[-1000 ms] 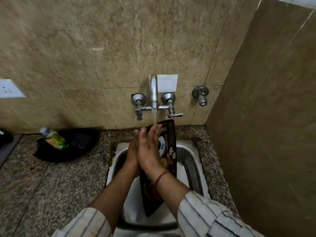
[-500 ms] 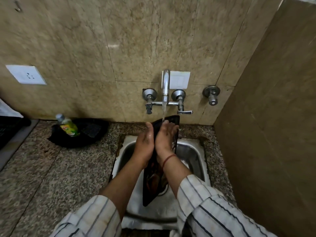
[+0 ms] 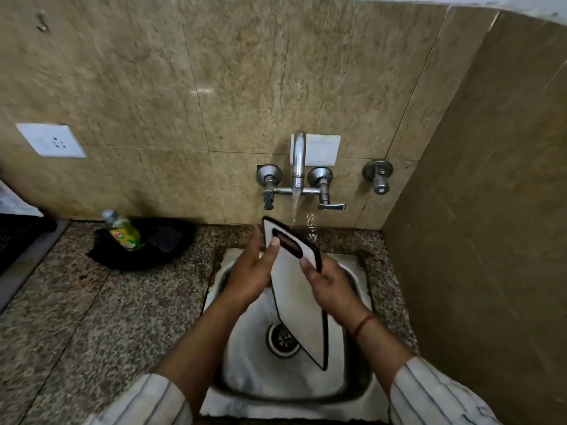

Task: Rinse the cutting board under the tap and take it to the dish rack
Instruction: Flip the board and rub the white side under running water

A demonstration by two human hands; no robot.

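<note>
The cutting board (image 3: 299, 297) is grasped between both hands' fingers (image 3: 274, 244), its long axis running from the tap (image 3: 298, 161) toward the body.

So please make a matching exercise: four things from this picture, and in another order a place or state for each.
1 cutting board
2 tap
3 green bottle
4 drain

a running
b in the black bowl on the counter
c held in both hands
d at the bottom of the sink

Pairs: 1-c, 2-a, 3-b, 4-d
</note>
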